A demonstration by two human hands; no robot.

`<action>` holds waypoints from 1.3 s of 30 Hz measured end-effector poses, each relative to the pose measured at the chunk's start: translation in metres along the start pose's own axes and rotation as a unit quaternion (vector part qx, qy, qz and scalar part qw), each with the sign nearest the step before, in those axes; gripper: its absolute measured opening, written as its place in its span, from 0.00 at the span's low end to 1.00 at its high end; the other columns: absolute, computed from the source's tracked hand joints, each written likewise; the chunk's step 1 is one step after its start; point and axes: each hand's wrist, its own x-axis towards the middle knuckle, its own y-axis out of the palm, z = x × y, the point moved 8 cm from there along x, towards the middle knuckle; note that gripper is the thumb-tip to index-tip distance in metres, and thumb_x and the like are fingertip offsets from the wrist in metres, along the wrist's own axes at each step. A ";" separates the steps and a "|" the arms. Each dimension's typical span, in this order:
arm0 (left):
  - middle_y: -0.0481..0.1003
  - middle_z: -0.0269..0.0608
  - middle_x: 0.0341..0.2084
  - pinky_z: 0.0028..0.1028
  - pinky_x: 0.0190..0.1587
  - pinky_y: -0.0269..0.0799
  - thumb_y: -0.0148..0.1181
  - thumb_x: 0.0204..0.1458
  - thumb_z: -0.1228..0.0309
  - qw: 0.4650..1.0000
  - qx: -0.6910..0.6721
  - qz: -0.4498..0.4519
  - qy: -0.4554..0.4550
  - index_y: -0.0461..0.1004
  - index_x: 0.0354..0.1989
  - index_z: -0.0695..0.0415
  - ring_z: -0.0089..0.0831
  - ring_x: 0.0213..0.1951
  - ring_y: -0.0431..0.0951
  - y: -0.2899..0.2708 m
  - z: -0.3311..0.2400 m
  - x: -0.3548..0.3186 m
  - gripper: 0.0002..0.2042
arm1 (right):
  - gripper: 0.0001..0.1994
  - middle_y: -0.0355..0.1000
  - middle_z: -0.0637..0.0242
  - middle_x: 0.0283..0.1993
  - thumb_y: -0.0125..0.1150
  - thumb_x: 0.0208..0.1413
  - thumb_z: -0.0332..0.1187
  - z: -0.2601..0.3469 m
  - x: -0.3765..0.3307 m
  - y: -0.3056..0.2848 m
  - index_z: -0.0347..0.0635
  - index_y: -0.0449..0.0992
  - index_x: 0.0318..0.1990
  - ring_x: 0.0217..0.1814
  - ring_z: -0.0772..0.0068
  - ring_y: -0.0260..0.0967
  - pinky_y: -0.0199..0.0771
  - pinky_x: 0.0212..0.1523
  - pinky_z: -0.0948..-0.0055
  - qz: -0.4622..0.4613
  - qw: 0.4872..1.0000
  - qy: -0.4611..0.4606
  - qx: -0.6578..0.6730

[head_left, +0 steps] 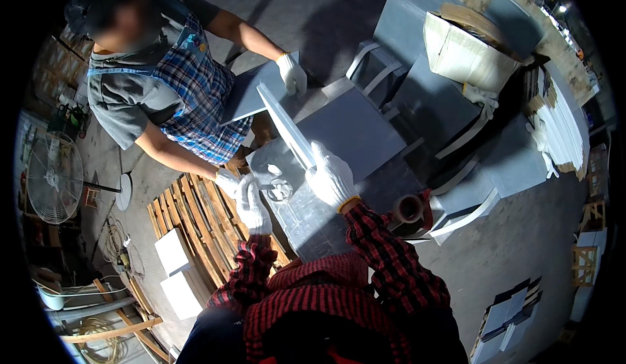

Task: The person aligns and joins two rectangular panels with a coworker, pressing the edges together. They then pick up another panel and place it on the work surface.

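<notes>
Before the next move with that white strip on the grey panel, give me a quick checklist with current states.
1. Right hand grips the near end of the long white strip: ok.
2. Left hand on the clear wrap on the grey panel: ok; whether it grips cannot tell.
3. The other person's gloved hand steadies the far slab: ok.
4. Their second hand apart from the left hand: not ok, they are almost touching.
5. Tape roll close by the right sleeve: ok.
6. Strip seated flush on the panel edge: cannot tell.
</notes>
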 end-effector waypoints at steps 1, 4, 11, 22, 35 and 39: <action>0.78 0.43 0.45 0.29 0.52 0.72 0.53 0.65 0.71 0.999 -0.003 0.009 0.032 0.75 0.51 0.64 0.31 0.47 0.77 0.014 -0.018 0.004 0.12 | 0.24 0.78 0.53 0.44 0.61 0.51 0.34 -0.002 0.000 0.000 0.44 0.67 0.58 0.43 0.43 0.76 0.77 0.42 0.50 0.002 1.000 0.007 0.000; 0.78 0.44 0.47 0.30 0.55 0.72 0.53 0.64 0.74 0.996 -0.068 0.063 0.020 0.74 0.53 0.65 0.32 0.48 0.77 0.049 -0.080 0.001 0.12 | 0.25 0.77 0.52 0.45 0.61 0.51 0.34 -0.001 0.001 0.003 0.44 0.66 0.58 0.44 0.43 0.76 0.77 0.43 0.50 0.006 1.000 0.009 0.002; 0.77 0.40 0.46 0.22 0.42 0.74 0.53 0.65 0.73 0.986 -0.097 0.128 0.034 0.74 0.53 0.61 0.21 0.39 0.76 0.093 -0.135 0.017 0.12 | 0.28 0.77 0.52 0.49 0.61 0.51 0.34 -0.006 0.002 0.005 0.44 0.66 0.61 0.45 0.44 0.76 0.77 0.45 0.52 0.022 1.000 0.018 -0.003; 0.78 0.46 0.46 0.32 0.55 0.70 0.50 0.64 0.72 0.927 -0.016 0.312 0.207 0.78 0.48 0.63 0.35 0.49 0.77 0.186 -0.175 0.026 0.12 | 0.22 0.78 0.54 0.45 0.60 0.53 0.36 -0.017 0.002 0.022 0.45 0.70 0.56 0.43 0.47 0.77 0.77 0.42 0.53 -0.049 0.998 -0.035 -0.003; 0.77 0.37 0.23 0.25 0.32 0.74 0.52 0.60 0.72 0.900 0.094 0.415 0.097 0.80 0.50 0.57 0.22 0.25 0.76 0.207 -0.150 0.020 0.14 | 0.13 0.76 0.53 0.29 0.64 0.48 0.36 -0.008 -0.007 0.015 0.39 0.75 0.39 0.32 0.44 0.75 0.76 0.33 0.52 -0.076 0.994 -0.068 0.029; 0.76 0.35 0.22 0.24 0.31 0.73 0.51 0.61 0.71 0.904 0.082 0.411 0.087 0.80 0.50 0.57 0.21 0.24 0.74 0.200 -0.147 0.020 0.14 | 0.10 0.76 0.54 0.27 0.62 0.49 0.36 -0.002 -0.012 0.016 0.40 0.76 0.36 0.30 0.46 0.75 0.75 0.30 0.53 -0.099 0.992 -0.075 0.024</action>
